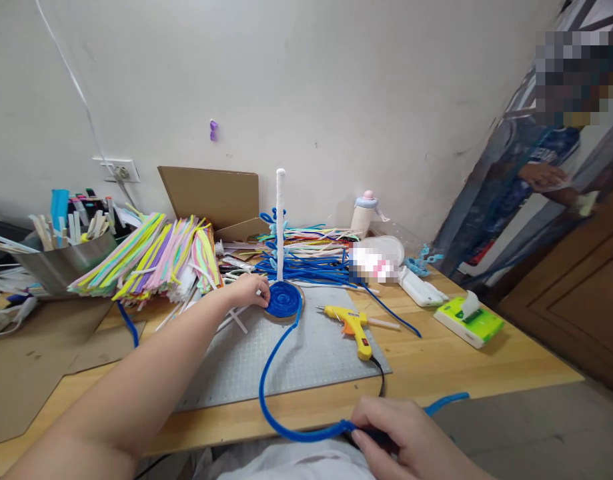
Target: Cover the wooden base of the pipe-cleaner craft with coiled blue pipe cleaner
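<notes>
A round base (pixel 302 301) lies on the grey cutting mat (pixel 266 367), its top covered with a blue pipe cleaner coil (pixel 285 299). From the coil's right side a blue pipe cleaner (pixel 264 393) curves down toward me. My left hand (pixel 256 291) is closed on the base's left edge. At the table's front edge, my right hand (pixel 393 437) pinches the blue pipe cleaner, whose free end sticks out to the right. A white wrapped post (pixel 280 227) stands upright at the back of the base, with small blue loops beside it.
A yellow glue gun (pixel 353 327) lies on the mat's right side, cord toward me. Bundles of pastel pipe cleaners (pixel 151 260) and blue pipe cleaners (pixel 316 267) lie behind. Tissues (pixel 469 321), a white bottle (pixel 363 217) and a metal holder (pixel 69 267) stand around. Another person (pixel 541 173) is at right.
</notes>
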Available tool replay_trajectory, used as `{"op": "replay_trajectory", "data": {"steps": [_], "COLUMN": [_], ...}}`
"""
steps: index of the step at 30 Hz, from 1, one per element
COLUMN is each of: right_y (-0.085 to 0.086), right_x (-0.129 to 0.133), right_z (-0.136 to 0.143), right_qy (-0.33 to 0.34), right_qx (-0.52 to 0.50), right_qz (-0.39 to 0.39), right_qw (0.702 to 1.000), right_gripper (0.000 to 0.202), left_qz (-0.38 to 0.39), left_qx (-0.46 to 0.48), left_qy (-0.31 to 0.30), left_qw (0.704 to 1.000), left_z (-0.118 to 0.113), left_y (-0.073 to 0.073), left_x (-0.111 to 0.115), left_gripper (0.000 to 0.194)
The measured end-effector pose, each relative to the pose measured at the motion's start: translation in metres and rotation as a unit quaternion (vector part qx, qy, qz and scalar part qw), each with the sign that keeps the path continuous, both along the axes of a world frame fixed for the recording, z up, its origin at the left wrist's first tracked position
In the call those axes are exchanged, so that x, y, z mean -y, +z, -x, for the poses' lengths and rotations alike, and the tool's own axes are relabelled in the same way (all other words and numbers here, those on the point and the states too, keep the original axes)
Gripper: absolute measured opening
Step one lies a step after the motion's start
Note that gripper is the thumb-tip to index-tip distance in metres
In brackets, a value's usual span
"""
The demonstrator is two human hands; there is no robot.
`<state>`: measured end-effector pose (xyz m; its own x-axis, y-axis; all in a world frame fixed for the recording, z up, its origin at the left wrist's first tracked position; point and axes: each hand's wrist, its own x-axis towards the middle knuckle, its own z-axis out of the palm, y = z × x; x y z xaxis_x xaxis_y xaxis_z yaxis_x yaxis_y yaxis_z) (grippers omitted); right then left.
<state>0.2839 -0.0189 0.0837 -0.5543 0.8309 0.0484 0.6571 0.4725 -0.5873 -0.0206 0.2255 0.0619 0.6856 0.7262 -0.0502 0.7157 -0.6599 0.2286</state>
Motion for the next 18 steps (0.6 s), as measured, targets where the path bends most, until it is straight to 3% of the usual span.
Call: {"op": "replay_trajectory", "data": {"steps": [4,10,14,18], "right_y": [-0.003,-0.004,-0.001,-0.001], "right_x": [0.000,-0.003,-0.002,-0.003], "right_z": [-0.001,-0.002,0.000,-0.001], "right_qy": [0.006,0.002,0.000,-0.002], "right_qx": [-0.001,0.015,0.019,0.003], "right_qz": [0.009,0.021,0.032,0.047], "right_qw": [1.000,1.000,0.999,0.999], "right_gripper": [0.019,0.019,0.018,0.021], "left_qz": [0.006,0.008,0.007,-0.038], "left_qx": [-0.026,-0.064,-0.085,-0.058], "left_qy": [0.014,0.060,0.099,0.141], "left_qw": [1.000,0.996,0.992,0.988], "left_z": [-0.006,-0.014,-0.013,-0.020], "left_y": [0.006,0.011,0.011,0.025], "left_x": [0.002,-0.001,-0.003,0.019], "left_gripper": [0.007,0.028,0.031,0.032]}}
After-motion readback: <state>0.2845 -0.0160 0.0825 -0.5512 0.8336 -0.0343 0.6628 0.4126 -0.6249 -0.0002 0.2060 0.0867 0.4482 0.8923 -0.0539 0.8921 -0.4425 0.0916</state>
